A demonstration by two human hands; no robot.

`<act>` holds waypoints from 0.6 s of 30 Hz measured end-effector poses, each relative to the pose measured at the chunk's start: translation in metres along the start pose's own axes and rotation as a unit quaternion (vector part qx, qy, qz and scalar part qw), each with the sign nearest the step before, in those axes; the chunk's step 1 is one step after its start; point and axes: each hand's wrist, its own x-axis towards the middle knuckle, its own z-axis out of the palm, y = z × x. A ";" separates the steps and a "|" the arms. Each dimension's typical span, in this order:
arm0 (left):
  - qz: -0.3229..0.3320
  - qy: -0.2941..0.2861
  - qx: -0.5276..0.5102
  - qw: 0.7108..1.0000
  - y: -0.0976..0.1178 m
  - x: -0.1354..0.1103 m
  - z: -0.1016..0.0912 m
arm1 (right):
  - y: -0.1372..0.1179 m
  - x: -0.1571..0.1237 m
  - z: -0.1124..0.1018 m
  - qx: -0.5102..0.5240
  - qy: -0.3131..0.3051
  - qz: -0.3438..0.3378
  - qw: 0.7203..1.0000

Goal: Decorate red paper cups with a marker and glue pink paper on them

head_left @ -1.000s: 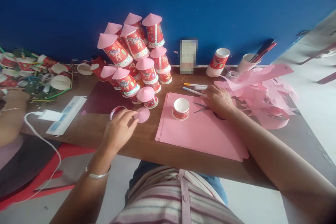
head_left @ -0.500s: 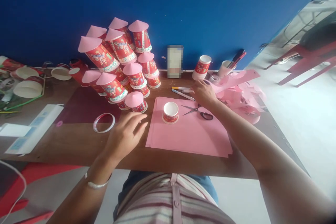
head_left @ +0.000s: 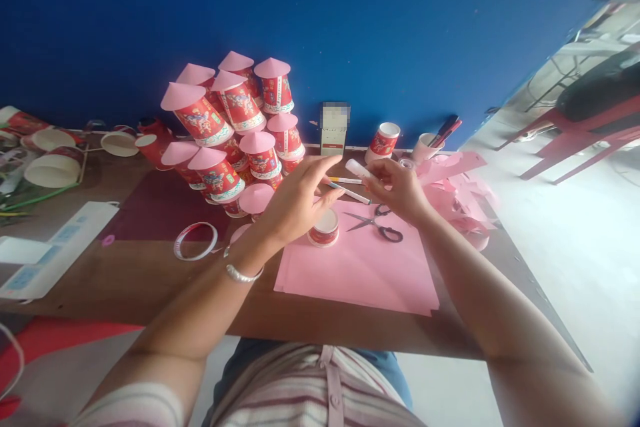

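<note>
My right hand is closed on a small whitish tube that looks like a glue stick, held above the table with its pale end pointing left. My left hand hangs just left of it, empty, thumb apart from the fingers. Below the left hand, a short red-and-white paper cup piece stands on a stack of pink paper, its rim partly hidden. Black-handled scissors lie on the paper, blades spread. Behind them are a yellow-ended marker and a dark-ended marker.
Stacked red cups with pink cone tops stand left of centre. A phone leans on the blue wall. Farther right are a red cup, a pen cup and pink scraps. A white ring and power strip lie left.
My right hand has lifted off the back of the table with the glue stick. My left hand has moved right and up, over the paper cup piece and close to the right hand.
</note>
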 end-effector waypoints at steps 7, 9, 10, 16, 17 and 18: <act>0.010 -0.003 -0.063 0.998 0.006 0.023 -0.002 | -0.020 -0.009 -0.004 0.275 -0.020 0.073 0.958; 0.002 -0.021 -0.063 0.998 0.007 0.023 -0.003 | -0.015 -0.011 -0.002 0.293 -0.029 0.079 0.952; 0.003 -0.028 -0.053 0.998 0.007 0.022 -0.003 | -0.014 -0.012 -0.001 0.294 -0.035 0.079 0.952; 0.002 -0.006 -0.006 1.000 0.011 0.022 -0.001 | -0.022 -0.014 0.007 0.308 -0.038 0.073 0.948; 0.002 -0.001 -0.006 1.000 0.012 0.021 -0.002 | -0.022 -0.014 0.009 0.316 -0.036 0.074 0.945; 0.004 0.004 -0.007 1.000 0.013 0.021 -0.003 | -0.022 -0.014 0.010 0.324 -0.034 0.074 0.943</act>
